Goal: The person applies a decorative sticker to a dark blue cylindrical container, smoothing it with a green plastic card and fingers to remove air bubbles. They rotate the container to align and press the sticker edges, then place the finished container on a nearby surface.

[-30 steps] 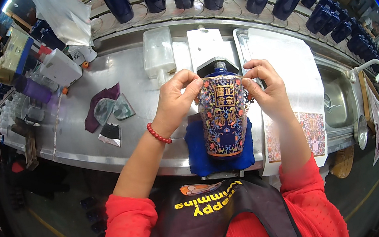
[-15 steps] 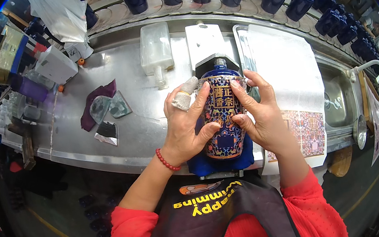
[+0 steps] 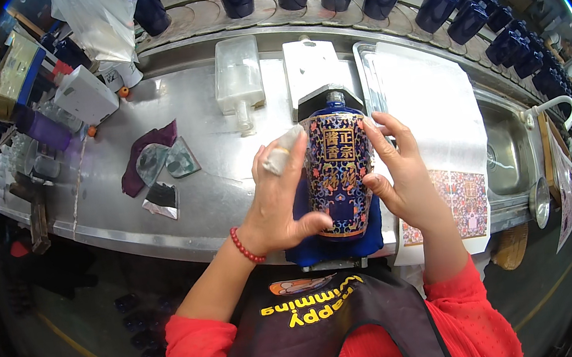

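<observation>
A dark blue glass bottle [image 3: 340, 186] lies face up before me, its neck pointing away. A colourful floral decal with gold characters covers its front, and a blue cushion [image 3: 372, 232] supports it. Along the bottle's left side, my left hand [image 3: 270, 198] has its fingers stretched out and its thumb over the lower left edge. Pale cloth covers wrap some of its fingers. My right hand [image 3: 404, 178] is spread at the right side, with index finger and thumb tips at the decal's edge. Neither hand grips the bottle.
Behind the bottle stand a white block [image 3: 312, 68] and a clear glass bottle [image 3: 238, 77]. Cloth and film scraps [image 3: 155, 162] lie left. A decal sheet [image 3: 458, 211] under white paper [image 3: 427, 104] lies right, beside a sink [image 3: 503, 145]. Blue bottles line a conveyor [image 3: 267, 27].
Both hands have moved outward from the decal's face to the bottle's sides. The loose, wrinkled edges at its top now look flatter. Bottles on the conveyor have shifted right.
</observation>
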`<state>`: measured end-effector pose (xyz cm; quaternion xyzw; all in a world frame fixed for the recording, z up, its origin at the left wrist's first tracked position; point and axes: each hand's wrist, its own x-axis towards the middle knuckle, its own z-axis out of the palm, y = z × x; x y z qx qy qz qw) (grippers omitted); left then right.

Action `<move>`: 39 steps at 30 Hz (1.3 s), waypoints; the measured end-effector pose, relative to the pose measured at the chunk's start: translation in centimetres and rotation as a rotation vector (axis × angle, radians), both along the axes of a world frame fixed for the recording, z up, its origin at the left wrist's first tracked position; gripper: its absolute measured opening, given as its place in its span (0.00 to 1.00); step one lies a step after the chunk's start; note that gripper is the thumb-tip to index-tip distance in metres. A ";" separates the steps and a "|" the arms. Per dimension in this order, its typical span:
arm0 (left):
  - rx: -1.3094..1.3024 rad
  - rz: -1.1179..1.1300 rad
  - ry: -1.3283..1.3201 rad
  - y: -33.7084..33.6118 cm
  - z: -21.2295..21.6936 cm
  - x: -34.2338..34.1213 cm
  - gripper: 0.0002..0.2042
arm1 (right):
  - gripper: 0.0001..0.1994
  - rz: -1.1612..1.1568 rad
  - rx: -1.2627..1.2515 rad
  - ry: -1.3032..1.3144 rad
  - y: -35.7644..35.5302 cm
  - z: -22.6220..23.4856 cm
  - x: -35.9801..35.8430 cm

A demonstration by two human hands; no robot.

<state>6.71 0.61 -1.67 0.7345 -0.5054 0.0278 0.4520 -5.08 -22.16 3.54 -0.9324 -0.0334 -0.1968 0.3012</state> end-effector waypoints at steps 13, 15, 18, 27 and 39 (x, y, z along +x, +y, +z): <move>0.303 0.156 -0.460 2.3 1.2 -2.7 0.51 | 0.35 0.076 0.121 -0.008 -0.4 -2.2 -0.6; 0.245 0.111 -0.333 2.0 0.9 -2.5 0.44 | 0.35 0.077 0.111 -0.025 -0.4 -2.7 -0.9; 0.032 0.019 -0.070 1.1 0.1 -1.4 0.41 | 0.34 0.097 0.151 -0.052 -0.2 -3.1 -1.6; 0.079 0.002 -0.125 0.2 -0.6 -0.5 0.43 | 0.42 0.111 0.138 0.074 -0.1 -3.0 -2.2; 0.111 0.096 -0.130 -0.5 0.2 -0.2 0.45 | 0.47 0.104 0.099 0.146 -0.9 -2.3 -1.7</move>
